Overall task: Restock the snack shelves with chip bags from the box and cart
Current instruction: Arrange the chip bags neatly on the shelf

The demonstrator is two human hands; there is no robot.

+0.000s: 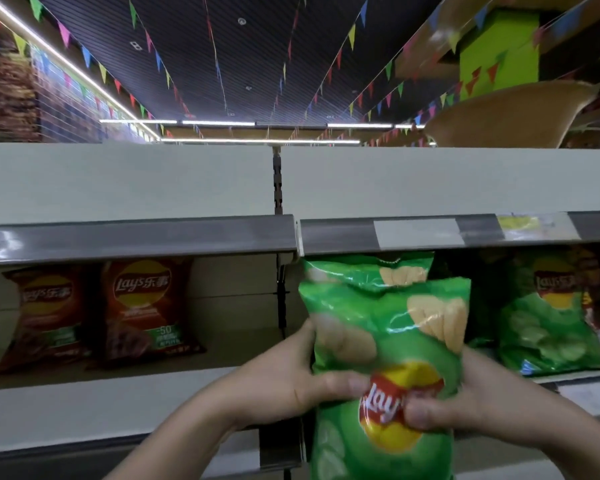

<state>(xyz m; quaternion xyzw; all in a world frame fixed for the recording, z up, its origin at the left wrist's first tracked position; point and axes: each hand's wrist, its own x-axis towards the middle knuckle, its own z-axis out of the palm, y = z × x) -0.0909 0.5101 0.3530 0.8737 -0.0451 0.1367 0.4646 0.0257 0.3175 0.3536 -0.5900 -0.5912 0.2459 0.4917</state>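
A green Lay's chip bag [388,344] is held upside down in front of the snack shelf [118,403], its logo near the bottom. My left hand [284,379] grips its left edge, thumb across the front. My right hand [465,400] pinches the bag at the logo from the right. A second green bag [364,271] stands just behind it, under the upper shelf's edge. Another green bag [548,327] stands on the shelf to the right.
Two red-brown Lay's bags [149,306] stand on the left section of the shelf. The upper shelf's grey price rail [136,237] runs across at mid height, with a white back panel above it. A metal upright [278,181] divides the two shelf sections.
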